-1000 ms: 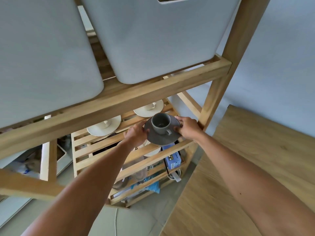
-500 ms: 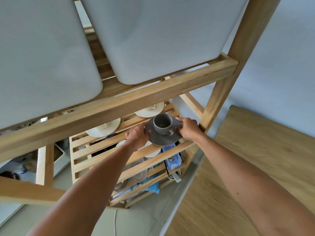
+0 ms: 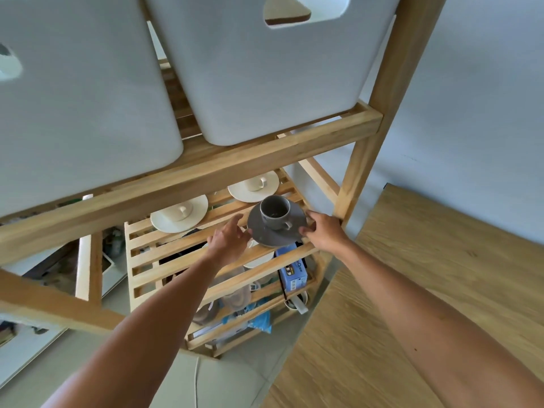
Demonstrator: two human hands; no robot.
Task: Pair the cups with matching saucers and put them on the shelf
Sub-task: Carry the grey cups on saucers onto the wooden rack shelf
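The grey cup [image 3: 275, 211] sat upright on its grey saucer [image 3: 276, 228], resting on the slatted shelf [image 3: 176, 260]. Right hand [image 3: 325, 231] pinched the saucer's right rim with curled fingers; left hand [image 3: 228, 238], open, empty, lay just left of it.

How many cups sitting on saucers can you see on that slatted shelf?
3. The grey cup at the right front, between both hands; one cream cup at left; another cream cup behind. The upper rail may hide more.

Slatted shelf [image 3: 164, 260] bears 3 saucers [image 3: 276, 231] with cups [image 3: 275, 212].
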